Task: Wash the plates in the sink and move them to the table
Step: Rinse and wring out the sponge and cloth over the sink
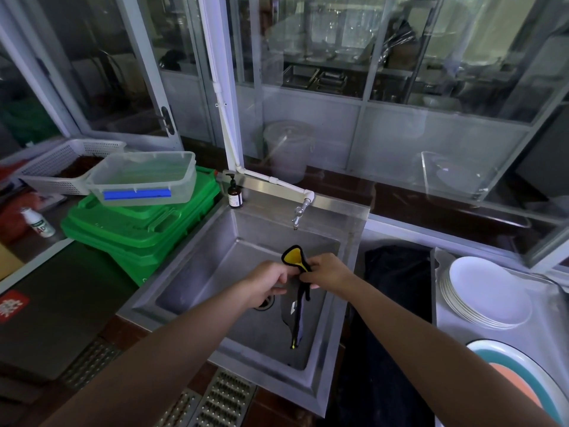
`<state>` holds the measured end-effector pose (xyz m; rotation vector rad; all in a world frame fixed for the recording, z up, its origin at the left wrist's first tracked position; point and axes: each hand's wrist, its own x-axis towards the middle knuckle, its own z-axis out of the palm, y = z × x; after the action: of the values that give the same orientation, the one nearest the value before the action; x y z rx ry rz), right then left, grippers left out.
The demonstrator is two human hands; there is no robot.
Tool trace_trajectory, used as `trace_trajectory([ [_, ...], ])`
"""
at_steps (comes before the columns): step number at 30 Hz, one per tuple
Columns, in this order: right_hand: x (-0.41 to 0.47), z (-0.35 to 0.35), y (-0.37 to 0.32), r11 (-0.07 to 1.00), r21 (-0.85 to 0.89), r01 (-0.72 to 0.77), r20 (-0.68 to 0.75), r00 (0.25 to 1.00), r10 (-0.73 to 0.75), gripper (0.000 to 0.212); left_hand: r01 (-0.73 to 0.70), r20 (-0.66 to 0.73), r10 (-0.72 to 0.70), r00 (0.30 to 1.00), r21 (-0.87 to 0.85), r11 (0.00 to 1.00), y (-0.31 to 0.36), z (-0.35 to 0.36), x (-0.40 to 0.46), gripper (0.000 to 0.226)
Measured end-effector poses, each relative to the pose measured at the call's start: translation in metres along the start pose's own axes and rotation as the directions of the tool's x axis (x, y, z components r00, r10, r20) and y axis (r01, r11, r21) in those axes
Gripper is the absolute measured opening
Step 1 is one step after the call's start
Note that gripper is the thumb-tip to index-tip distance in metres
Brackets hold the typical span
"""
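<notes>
Both my hands are over the steel sink [197,257] and hold a dark cloth with a yellow inner side [296,256]. My left hand [267,282] grips the cloth's left edge. My right hand [328,270] pinches it at the top, and the rest of the cloth hangs down into the basin. No plate shows inside the sink. A stack of white plates [488,292] rests on the table [462,337] at the right. A large oval plate with a teal and salmon pattern [523,380] lies nearer to me on that table.
A tap [300,212] on a white pipe sticks out above the basin's back. A brown pump bottle [235,194] stands at the back left corner. Green bins [138,229] with a clear tub [144,177] on top sit left of the sink. A dark gap [397,272] separates sink and table.
</notes>
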<state>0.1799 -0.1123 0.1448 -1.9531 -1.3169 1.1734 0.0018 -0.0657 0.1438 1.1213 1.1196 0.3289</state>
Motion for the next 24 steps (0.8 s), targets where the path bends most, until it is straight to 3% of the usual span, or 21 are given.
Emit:
trace_trajectory([
  [3,-0.001,-0.006,-0.003,0.994,-0.109,0.032,-0.047,0.998,-0.037,0.012,-0.118,-0.049,0.13,0.99,0.196,0.973,0.005,-0.005,0.006,0.039],
  [6,-0.005,-0.015,-0.009,0.97,-0.235,0.07,-0.039,0.996,-0.081,0.013,-0.287,-0.118,0.415,0.902,0.554,0.781,0.005,-0.017,0.018,0.022],
  [8,-0.007,-0.021,-0.013,0.95,-0.295,0.099,-0.026,0.993,-0.111,0.013,-0.376,0.007,0.549,0.836,0.736,0.563,0.001,-0.025,0.024,0.043],
  [10,-0.01,-0.028,-0.018,0.938,-0.322,0.127,0.0,0.991,-0.134,0.015,-0.453,0.155,0.597,0.787,0.802,0.39,0.002,-0.029,0.027,0.059],
  [13,-0.013,-0.04,-0.021,0.919,-0.361,0.16,0.027,0.987,-0.161,0.016,-0.49,0.306,0.557,0.772,0.844,0.216,0.001,-0.031,0.031,0.051],
  [18,-0.018,-0.063,-0.018,0.892,-0.423,0.163,0.004,0.984,-0.178,0.022,-0.556,0.281,0.67,0.687,0.796,0.237,-0.001,-0.027,0.04,0.034],
  [21,-0.019,-0.078,-0.013,0.825,-0.54,0.166,-0.024,0.977,-0.212,0.02,-0.573,0.247,0.695,0.676,0.769,0.284,0.013,-0.016,0.037,0.01],
  [24,-0.02,-0.094,-0.008,0.797,-0.589,0.13,-0.099,0.968,-0.231,0.027,-0.587,0.243,0.711,0.66,0.757,0.287,0.035,-0.004,0.039,0.025],
])
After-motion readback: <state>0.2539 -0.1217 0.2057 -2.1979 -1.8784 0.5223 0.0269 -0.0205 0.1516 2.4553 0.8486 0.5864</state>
